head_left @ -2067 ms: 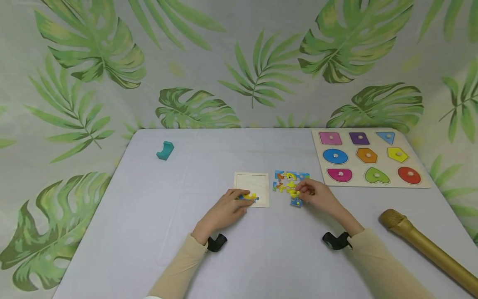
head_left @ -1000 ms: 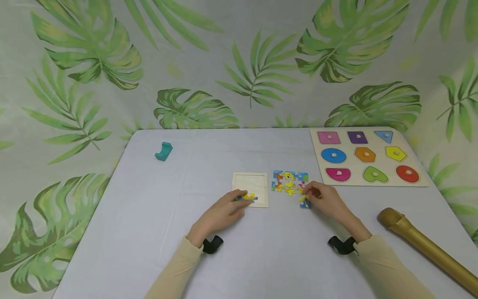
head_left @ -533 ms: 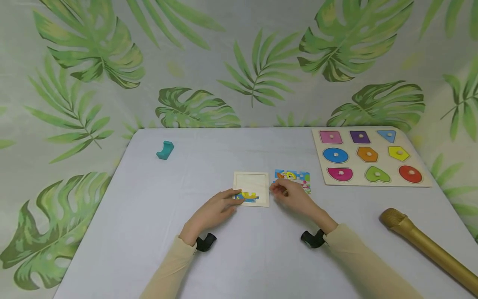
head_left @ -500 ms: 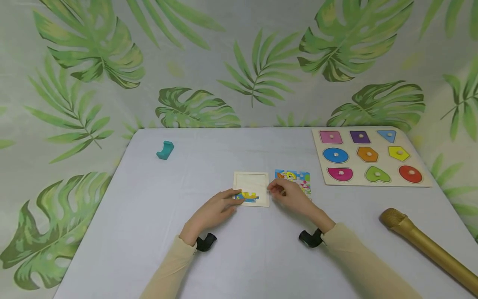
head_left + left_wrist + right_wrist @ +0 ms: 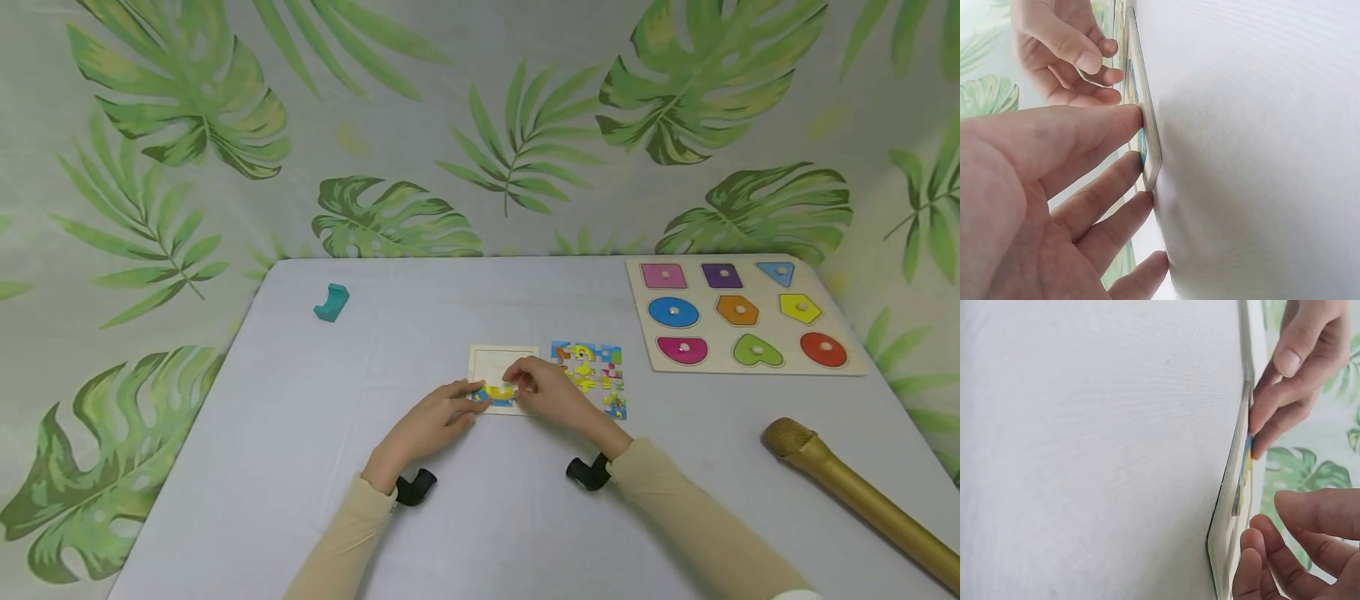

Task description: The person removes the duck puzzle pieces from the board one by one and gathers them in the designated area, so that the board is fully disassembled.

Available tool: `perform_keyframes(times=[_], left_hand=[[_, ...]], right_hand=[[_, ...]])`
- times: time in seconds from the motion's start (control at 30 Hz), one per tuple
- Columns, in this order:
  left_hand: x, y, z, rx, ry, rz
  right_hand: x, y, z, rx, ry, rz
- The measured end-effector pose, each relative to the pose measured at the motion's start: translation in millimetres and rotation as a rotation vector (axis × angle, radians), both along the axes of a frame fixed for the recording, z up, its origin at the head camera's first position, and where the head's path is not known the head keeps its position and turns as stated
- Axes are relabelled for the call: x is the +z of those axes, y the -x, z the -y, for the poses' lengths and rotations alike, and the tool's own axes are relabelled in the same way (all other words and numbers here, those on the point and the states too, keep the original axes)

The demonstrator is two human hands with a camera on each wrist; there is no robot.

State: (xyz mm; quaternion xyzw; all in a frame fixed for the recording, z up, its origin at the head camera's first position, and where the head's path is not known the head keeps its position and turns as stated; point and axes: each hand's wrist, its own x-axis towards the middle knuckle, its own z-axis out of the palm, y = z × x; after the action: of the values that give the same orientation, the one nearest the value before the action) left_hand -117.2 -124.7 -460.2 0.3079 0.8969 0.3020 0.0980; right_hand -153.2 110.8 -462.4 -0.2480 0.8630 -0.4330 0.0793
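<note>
A square wooden puzzle tray [image 5: 487,358] lies on the table, with yellow and blue jigsaw pieces [image 5: 497,400] along its near side. My left hand [image 5: 427,429] rests at the tray's left edge, its fairly straight fingertips on the pieces and rim. In the left wrist view the left fingers [image 5: 1100,194] reach the tray's edge, spread apart. Over the tray's right side hovers my right hand [image 5: 551,396], fingers loosely bent. Nothing shows between the right thumb and fingers [image 5: 1291,575] in the right wrist view. More jigsaw pieces [image 5: 615,407] lie in rows right of the tray, partly hidden by that hand.
A board with knobbed coloured shapes [image 5: 708,333] lies at the back right. A gold microphone [image 5: 855,492] lies at the right front. One teal curved block [image 5: 332,302] stands at the back left. A leaf-patterned cloth [image 5: 517,142] hangs behind the table.
My right hand slid a piece rightward among the loose pieces, then moved left to the tray. My left hand shifted slightly left, uncovering more of the pieces there.
</note>
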Motion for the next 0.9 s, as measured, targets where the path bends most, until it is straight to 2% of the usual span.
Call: perform_keyframes(times=[0.2,0.47,0.73,0.9], left_hand=[[-1.1,0.2,-0.1,0.008,-0.011,0.000],[-0.1,-0.3,-0.6,0.013,-0.018,0.002],[-0.5,0.3,-0.9,0.016,-0.012,0.003],[0.0,-0.1,-0.9,0.009,-0.021,0.000]], right_hand=[[0.5,-1.9,6,0.001,-0.030,0.022],[2.3,-4.7,14,-0.033,-0.064,-0.011],[1.9,-2.6,17,-0.026,-0.034,-0.031],[0.1,0.2,14,-0.012,0.037,0.014]])
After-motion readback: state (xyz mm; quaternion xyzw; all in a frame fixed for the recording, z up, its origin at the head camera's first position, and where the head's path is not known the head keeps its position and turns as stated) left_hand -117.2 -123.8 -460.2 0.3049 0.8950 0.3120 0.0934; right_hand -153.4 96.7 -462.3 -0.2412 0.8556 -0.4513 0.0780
